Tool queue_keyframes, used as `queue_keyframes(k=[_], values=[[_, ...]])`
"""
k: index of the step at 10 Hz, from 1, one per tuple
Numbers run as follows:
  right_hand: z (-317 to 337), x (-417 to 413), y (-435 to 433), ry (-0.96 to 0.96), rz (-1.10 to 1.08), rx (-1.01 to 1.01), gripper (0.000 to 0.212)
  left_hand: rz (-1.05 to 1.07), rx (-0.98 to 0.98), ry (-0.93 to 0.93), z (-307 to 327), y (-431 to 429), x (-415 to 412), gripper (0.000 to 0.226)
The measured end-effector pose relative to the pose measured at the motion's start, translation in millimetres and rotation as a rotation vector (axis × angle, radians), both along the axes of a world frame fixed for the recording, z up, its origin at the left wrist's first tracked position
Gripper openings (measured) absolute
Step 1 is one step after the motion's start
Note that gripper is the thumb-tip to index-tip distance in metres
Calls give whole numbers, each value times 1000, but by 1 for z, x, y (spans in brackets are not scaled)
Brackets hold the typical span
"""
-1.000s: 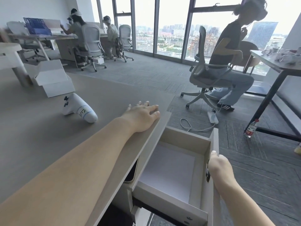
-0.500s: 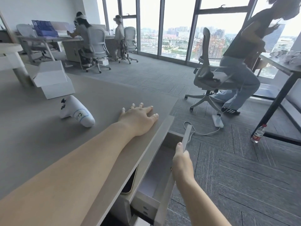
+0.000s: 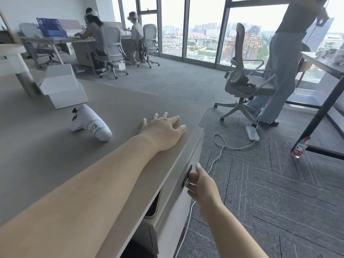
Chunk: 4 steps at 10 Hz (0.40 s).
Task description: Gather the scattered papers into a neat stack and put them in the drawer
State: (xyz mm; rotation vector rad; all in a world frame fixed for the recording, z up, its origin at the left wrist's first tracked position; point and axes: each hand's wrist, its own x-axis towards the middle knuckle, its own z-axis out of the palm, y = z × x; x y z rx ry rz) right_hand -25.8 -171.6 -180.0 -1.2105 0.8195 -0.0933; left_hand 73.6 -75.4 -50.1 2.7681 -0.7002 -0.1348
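Observation:
The drawer [image 3: 178, 185] under the desk's right edge stands pushed in, its pale front flush with the desk side. My right hand [image 3: 202, 185] rests against the drawer front with its fingers at the dark round handle [image 3: 186, 176]. My left hand [image 3: 163, 130] lies flat, palm down, fingers apart, on the grey desk top [image 3: 46, 155] near the corner. No papers show on the desk; the inside of the drawer is hidden.
A white controller [image 3: 89, 123] labelled in pen and an open white cardboard box [image 3: 63, 86] sit on the desk to the left. On the carpet to the right are a white cable with power strip [image 3: 252, 133], an office chair [image 3: 245, 84], a standing person [image 3: 283, 58] and a bottle [image 3: 299, 148].
The drawer went from wide open, with white paper on its bottom, to fully pushed in, driven by my right hand. A seated person at the right stood up.

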Motion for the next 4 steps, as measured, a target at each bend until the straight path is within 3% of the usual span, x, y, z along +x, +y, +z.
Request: queue_keyframes(k=[2, 4], values=[[0, -11, -18, -97, 136, 223, 51, 6, 7, -2, 1, -1, 1, 59], [2, -14, -14, -100, 230, 253, 59, 2, -38, -10, 1, -1, -1, 57]])
